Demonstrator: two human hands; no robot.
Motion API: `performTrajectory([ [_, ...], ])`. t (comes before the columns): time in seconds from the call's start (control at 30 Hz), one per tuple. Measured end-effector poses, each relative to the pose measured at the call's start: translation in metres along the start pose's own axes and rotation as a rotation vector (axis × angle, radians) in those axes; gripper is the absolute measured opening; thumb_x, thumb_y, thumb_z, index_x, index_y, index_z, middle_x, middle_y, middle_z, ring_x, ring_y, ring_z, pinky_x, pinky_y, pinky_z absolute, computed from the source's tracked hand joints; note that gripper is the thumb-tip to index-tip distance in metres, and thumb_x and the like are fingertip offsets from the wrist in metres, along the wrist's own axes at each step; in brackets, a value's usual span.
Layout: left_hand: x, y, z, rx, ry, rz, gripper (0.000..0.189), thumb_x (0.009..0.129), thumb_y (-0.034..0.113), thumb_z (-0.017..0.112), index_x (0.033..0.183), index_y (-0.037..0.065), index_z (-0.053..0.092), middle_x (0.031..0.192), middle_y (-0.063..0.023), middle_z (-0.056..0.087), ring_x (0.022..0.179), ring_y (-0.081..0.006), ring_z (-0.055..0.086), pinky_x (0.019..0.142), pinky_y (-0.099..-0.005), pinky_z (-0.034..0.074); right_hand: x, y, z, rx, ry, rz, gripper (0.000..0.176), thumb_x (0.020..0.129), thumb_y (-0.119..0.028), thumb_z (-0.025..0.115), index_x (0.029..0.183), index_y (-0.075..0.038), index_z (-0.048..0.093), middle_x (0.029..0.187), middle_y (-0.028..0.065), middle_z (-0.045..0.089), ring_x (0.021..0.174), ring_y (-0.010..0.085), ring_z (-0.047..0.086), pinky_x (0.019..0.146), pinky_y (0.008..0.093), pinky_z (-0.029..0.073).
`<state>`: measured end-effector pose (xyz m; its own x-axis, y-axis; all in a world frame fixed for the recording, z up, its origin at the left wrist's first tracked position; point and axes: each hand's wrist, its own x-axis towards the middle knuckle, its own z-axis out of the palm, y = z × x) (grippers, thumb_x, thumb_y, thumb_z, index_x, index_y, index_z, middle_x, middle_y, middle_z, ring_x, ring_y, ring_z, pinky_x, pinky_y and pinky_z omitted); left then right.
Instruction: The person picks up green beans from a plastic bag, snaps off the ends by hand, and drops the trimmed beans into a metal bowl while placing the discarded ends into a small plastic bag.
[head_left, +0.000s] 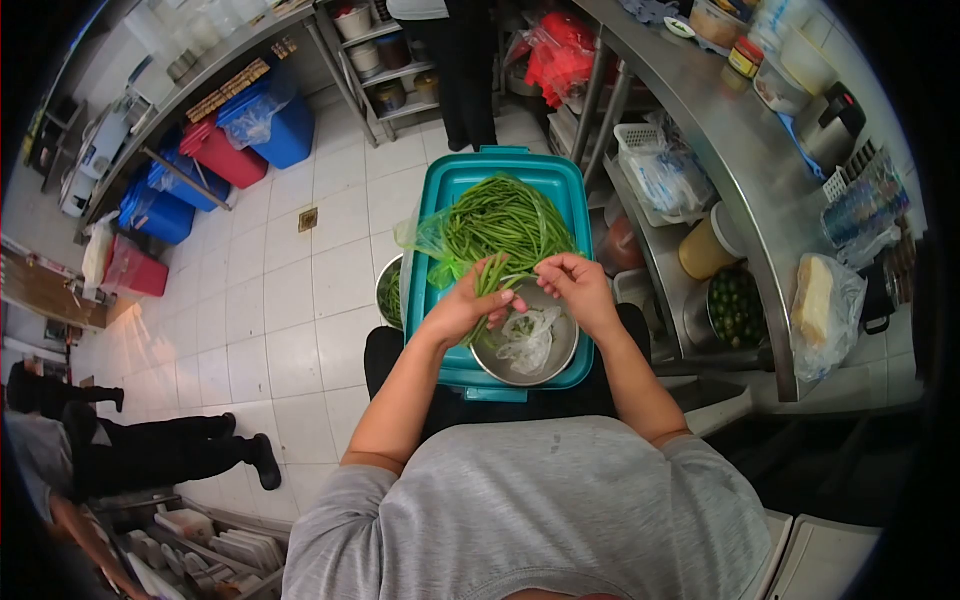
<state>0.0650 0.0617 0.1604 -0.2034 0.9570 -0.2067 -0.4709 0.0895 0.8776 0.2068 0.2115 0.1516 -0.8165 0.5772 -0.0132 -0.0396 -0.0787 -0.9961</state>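
Note:
A teal lid or tray (432, 358) lies across the lap, with a large pile of green beans (508, 222) and a green plastic bag (425, 238) on it. My left hand (478, 303) is closed around several green beans at the left rim of a metal bowl (568, 355). Above the bowl's right rim is my right hand (574, 283), thumb and fingertips pinched together; what they hold, if anything, is too small to name. Inside the bowl sits a clear plastic bag (527, 340) with small bits.
A second metal bowl (387, 290) with green pieces stands left of the tray. Steel shelving (700, 110) runs along the right. One person (465, 70) stands ahead; others (160, 455) are at lower left. Blue and red bins (225, 155) line the left.

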Motion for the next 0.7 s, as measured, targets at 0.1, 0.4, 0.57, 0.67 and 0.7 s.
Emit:
performTrajectory([
  [0.1, -0.003, -0.001, -0.005, -0.035, -0.01, -0.007, 0.061, 0.09, 0.006, 0.057, 0.141, 0.007, 0.023, 0.084, -0.0141, 0.063, 0.055, -0.01, 0.044, 0.052, -0.023, 0.04, -0.001, 0.004, 0.003, -0.089, -0.036, -0.033, 0.007, 0.087, -0.005, 0.062, 0.092, 0.0, 0.063, 0.083, 0.0023, 0.063, 0.071, 0.006, 0.056, 0.063, 0.0188, 0.044],
  [0.4, -0.01, 0.001, -0.012, -0.063, -0.117, -0.05, 0.065, 0.09, 0.009, 0.057, 0.143, 0.006, 0.02, 0.084, -0.0165, 0.063, 0.053, -0.0092, 0.043, 0.052, -0.0215, 0.039, -0.006, 0.007, -0.006, 0.206, -0.267, 0.103, 0.006, 0.087, -0.004, 0.06, 0.091, 0.001, 0.062, 0.079, 0.0008, 0.062, 0.07, 0.0064, 0.055, 0.064, 0.0213, 0.045],
  [0.57, -0.013, 0.0, -0.017, -0.041, -0.167, -0.046, 0.063, 0.09, 0.009, 0.057, 0.142, 0.007, 0.022, 0.084, -0.0169, 0.063, 0.052, -0.0084, 0.041, 0.051, -0.0204, 0.038, -0.003, 0.005, -0.001, 0.131, -0.235, 0.115, 0.008, 0.087, -0.005, 0.061, 0.094, 0.0, 0.062, 0.078, -0.0001, 0.061, 0.069, 0.0051, 0.053, 0.063, 0.0205, 0.044],
  [0.67, -0.013, 0.002, -0.013, -0.064, -0.206, -0.131, 0.06, 0.09, 0.01, 0.057, 0.142, 0.011, 0.027, 0.083, -0.0165, 0.063, 0.05, -0.0065, 0.04, 0.048, -0.0191, 0.036, -0.001, 0.012, 0.009, -0.04, -0.164, 0.023, 0.009, 0.086, -0.005, 0.063, 0.094, -0.001, 0.061, 0.079, -0.0008, 0.061, 0.069, 0.0045, 0.053, 0.064, 0.0205, 0.045],
  [0.7, -0.013, 0.003, -0.011, -0.072, -0.217, -0.168, 0.059, 0.09, 0.01, 0.057, 0.142, 0.013, 0.029, 0.083, -0.0163, 0.063, 0.049, -0.0057, 0.039, 0.047, -0.0186, 0.036, -0.002, 0.012, 0.01, -0.071, -0.169, -0.017, 0.009, 0.085, -0.004, 0.064, 0.094, -0.001, 0.061, 0.08, -0.0009, 0.061, 0.069, 0.0044, 0.053, 0.064, 0.0205, 0.045],
])
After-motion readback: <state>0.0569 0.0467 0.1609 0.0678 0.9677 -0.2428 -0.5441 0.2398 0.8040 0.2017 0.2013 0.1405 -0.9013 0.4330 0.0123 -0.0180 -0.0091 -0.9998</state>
